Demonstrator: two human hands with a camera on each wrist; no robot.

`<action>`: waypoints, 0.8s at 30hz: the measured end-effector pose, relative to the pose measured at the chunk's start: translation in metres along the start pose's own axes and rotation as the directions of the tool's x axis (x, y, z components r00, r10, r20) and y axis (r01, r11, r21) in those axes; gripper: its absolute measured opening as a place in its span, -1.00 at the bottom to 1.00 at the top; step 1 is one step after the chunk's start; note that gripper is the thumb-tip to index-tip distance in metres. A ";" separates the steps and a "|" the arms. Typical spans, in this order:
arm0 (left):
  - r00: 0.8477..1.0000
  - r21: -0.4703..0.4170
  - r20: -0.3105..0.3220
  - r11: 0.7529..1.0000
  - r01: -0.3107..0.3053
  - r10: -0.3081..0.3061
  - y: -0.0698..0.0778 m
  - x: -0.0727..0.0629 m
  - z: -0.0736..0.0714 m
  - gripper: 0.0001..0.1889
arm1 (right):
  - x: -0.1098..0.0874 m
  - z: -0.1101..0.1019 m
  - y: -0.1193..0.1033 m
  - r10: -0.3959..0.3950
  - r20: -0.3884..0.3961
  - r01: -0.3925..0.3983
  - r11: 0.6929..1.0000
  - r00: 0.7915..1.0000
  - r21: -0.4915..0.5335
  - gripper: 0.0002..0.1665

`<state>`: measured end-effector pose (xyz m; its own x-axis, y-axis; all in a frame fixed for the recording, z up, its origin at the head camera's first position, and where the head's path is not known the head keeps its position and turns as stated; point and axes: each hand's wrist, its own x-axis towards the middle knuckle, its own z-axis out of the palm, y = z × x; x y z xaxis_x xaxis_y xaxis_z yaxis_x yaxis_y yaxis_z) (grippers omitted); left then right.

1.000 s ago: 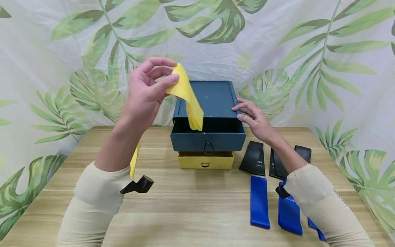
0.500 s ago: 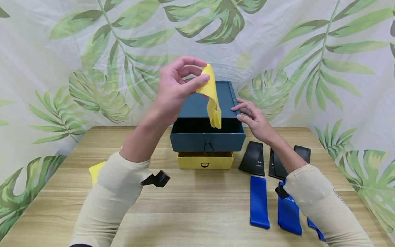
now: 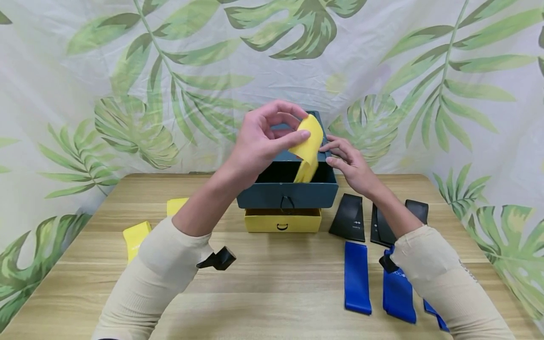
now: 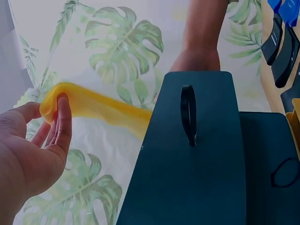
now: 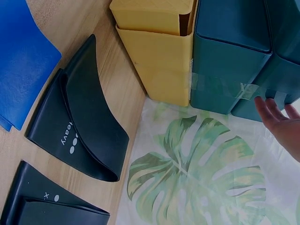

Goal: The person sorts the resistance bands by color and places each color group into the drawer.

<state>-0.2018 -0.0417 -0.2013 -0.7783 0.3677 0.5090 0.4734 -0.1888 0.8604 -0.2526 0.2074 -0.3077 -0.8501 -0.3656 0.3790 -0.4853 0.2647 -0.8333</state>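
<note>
My left hand (image 3: 265, 139) pinches a yellow resistance band (image 3: 309, 141) between thumb and fingers. The band's lower end hangs into the pulled-out top drawer (image 3: 286, 194) of a dark teal drawer unit. In the left wrist view the band (image 4: 108, 105) trails from the fingertips to behind that drawer's front. At the unit's right side my right hand (image 3: 350, 167) rests its fingers on the upper edge, holding nothing. The right wrist view shows these fingertips touching the teal casing (image 5: 229, 70). How far down the band reaches inside the drawer is hidden.
Under the teal part sits a yellow drawer (image 3: 282, 222), slightly pulled out. Yellow bands (image 3: 137, 236) lie at the left, partly behind my left arm. Black bands (image 3: 349, 218) and blue bands (image 3: 358, 278) lie at the right. A leaf-print cloth (image 3: 204, 42) hangs behind.
My left hand has carried the yellow band rightward to the open top drawer and then lowered it, so its end dips inside. The right hand stays in place.
</note>
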 end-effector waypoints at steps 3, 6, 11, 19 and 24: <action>1.000 -0.018 -0.010 1.000 0.012 -0.012 -0.001 0.000 0.001 -0.79 | 0.000 0.000 0.001 -0.010 0.001 0.010 1.000 1.000 0.012 -0.66; 0.999 -0.018 -0.026 0.999 0.045 -0.045 -0.004 0.000 0.000 -0.79 | 0.000 0.000 0.001 -0.008 -0.002 0.008 1.000 1.000 0.003 -0.67; 0.992 0.031 -0.073 0.993 0.110 -0.107 -0.011 -0.002 -0.003 -0.77 | -0.001 0.001 -0.001 0.002 -0.006 -0.002 1.000 1.000 -0.020 -0.65; 0.983 0.092 -0.119 0.984 0.153 -0.142 -0.021 0.000 0.005 -0.77 | 0.000 0.000 -0.001 0.001 -0.004 -0.001 1.000 1.000 -0.013 -0.65; 0.986 0.064 -0.108 0.989 0.135 -0.128 -0.024 0.006 0.017 -0.77 | 0.000 0.000 0.000 -0.016 0.007 0.016 1.000 1.000 0.017 -0.66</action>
<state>-0.2108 -0.0198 -0.2188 -0.8724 0.2883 0.3947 0.3891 -0.0790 0.9178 -0.2526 0.2073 -0.3082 -0.8408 -0.3757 0.3896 -0.4953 0.2436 -0.8339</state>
